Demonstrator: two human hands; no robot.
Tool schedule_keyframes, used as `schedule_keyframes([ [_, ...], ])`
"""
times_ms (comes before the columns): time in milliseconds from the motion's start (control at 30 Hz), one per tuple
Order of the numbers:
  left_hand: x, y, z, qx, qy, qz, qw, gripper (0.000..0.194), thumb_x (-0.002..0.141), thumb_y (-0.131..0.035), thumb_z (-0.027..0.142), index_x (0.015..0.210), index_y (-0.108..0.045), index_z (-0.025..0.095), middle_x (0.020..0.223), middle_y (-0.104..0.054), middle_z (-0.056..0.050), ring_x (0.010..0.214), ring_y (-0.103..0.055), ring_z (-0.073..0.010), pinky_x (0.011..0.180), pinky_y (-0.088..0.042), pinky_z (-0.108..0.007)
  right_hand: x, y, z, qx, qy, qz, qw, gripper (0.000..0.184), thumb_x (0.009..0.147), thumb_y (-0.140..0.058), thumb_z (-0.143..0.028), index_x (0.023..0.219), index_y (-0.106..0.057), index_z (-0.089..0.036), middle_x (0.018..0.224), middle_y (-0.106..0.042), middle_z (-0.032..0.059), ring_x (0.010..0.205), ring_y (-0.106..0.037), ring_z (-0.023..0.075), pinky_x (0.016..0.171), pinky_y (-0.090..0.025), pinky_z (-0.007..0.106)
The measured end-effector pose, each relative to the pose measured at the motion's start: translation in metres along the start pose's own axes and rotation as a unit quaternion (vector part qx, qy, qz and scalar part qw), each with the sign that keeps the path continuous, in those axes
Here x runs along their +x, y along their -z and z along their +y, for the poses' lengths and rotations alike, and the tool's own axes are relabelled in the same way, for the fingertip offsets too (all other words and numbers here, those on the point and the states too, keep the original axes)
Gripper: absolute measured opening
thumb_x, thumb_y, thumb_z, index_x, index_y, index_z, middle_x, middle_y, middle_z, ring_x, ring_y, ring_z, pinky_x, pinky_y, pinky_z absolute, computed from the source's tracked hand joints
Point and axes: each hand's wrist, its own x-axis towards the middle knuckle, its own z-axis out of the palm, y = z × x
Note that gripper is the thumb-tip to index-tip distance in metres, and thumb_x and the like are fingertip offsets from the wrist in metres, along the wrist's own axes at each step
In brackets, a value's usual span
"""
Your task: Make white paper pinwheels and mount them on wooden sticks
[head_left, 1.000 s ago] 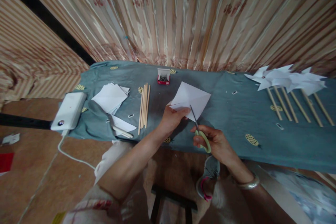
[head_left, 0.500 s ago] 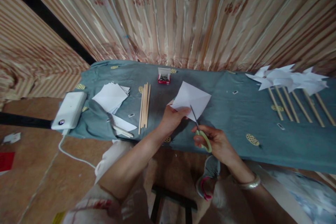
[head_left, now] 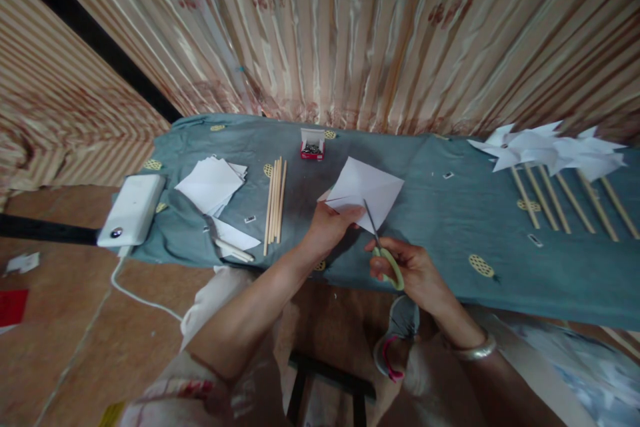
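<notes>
The white paper square [head_left: 377, 180] is held over the middle stretch of the counter [head_left: 440, 227], toward its near edge. The left hand [head_left: 327, 227] pinches its near-left side, thumb on top and fingers underneath. The right hand [head_left: 417, 273] is closed around the green-handled scissors [head_left: 399, 273], whose blades lie at the paper's near corner and point in toward its centre. I'd judge the step in hand to be a cut inward from that corner; a thin dark line by the left corner looks like another slit. How far the blades are parted is too fine to tell. Cutting further would call for a steady left pinch, the thumb clear of the blades, and a stop short of the centre so that the sheet stays in one piece.

The open red box [head_left: 313, 155] sits near the far edge, with the wooden sticks [head_left: 273, 210] and paper stack [head_left: 210, 187] to the left. Paper pinwheels [head_left: 537, 148] lie toward the right end.
</notes>
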Motion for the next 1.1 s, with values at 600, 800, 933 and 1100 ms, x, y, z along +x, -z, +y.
schedule_keyframes([
  [600,-0.0003,0.0009,-0.0023,-0.008,0.007,0.003,1.000,0.014,0.057,-0.074,0.025,0.060,-0.063,0.016,0.058,-0.060,0.002,0.053,-0.051,-0.0114,0.051,-0.040,-0.024,0.0007,-0.0011,0.0004,-0.004,0.005,0.001,1.000,0.043,0.055,-0.083,-0.053,0.076,-0.065,-0.020,0.051,-0.056,-0.0043,0.045,-0.052,0.0099,0.044,-0.041,0.022],
  [800,-0.0003,-0.0002,-0.0019,-0.003,0.005,0.005,1.000,0.015,0.057,-0.073,0.026,0.058,-0.062,0.016,0.055,-0.059,0.002,0.051,-0.049,-0.0109,0.050,-0.039,-0.024,0.0000,-0.0017,-0.0005,-0.011,0.009,0.005,1.000,0.044,0.055,-0.082,-0.054,0.076,-0.065,-0.020,0.051,-0.056,-0.0032,0.045,-0.051,0.0106,0.043,-0.041,0.023],
  [933,0.0003,-0.0004,-0.0020,-0.010,0.002,-0.002,1.000,0.016,0.056,-0.073,0.026,0.056,-0.061,0.016,0.053,-0.058,0.002,0.049,-0.047,-0.0105,0.050,-0.039,-0.024,0.0003,-0.0011,0.0011,-0.007,0.008,0.005,1.000,0.043,0.055,-0.083,-0.053,0.076,-0.065,-0.020,0.051,-0.057,-0.0032,0.045,-0.051,0.0103,0.043,-0.040,0.023],
  [1100,0.0008,0.0002,-0.0031,-0.009,0.008,0.007,1.000,0.016,0.055,-0.075,0.027,0.057,-0.063,0.016,0.055,-0.060,0.001,0.051,-0.050,-0.0113,0.050,-0.040,-0.024,0.0012,0.0003,0.0033,-0.014,0.011,0.002,1.000,0.040,0.058,-0.082,-0.050,0.077,-0.066,-0.020,0.051,-0.057,-0.0032,0.045,-0.051,0.0104,0.043,-0.039,0.023],
])
